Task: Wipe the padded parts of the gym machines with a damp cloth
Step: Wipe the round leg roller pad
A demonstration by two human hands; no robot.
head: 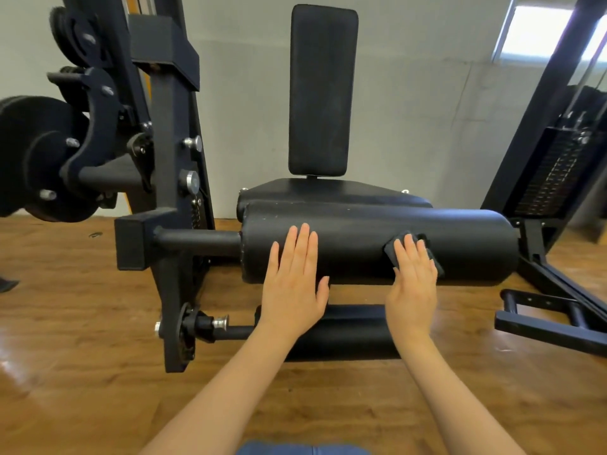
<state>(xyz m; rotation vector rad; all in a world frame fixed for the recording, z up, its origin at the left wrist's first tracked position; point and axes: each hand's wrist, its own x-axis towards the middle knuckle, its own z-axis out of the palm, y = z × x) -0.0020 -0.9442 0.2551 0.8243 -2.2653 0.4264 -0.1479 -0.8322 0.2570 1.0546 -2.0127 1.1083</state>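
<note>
Left hand (292, 284) flat, fingers straight, on roller pad (361, 247); right hand (414, 280) likewise flat, pressing dark cloth (392, 251) against it.

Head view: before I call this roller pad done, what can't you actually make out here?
- Cloth: mostly hidden under the right hand; its dampness cannot be judged.
- Large roller pad: its back and underside face away; the left hand covers part of the front.
- Lower roller pad: partly hidden behind both wrists.
- Weight stack: cut off at the right edge.
</note>
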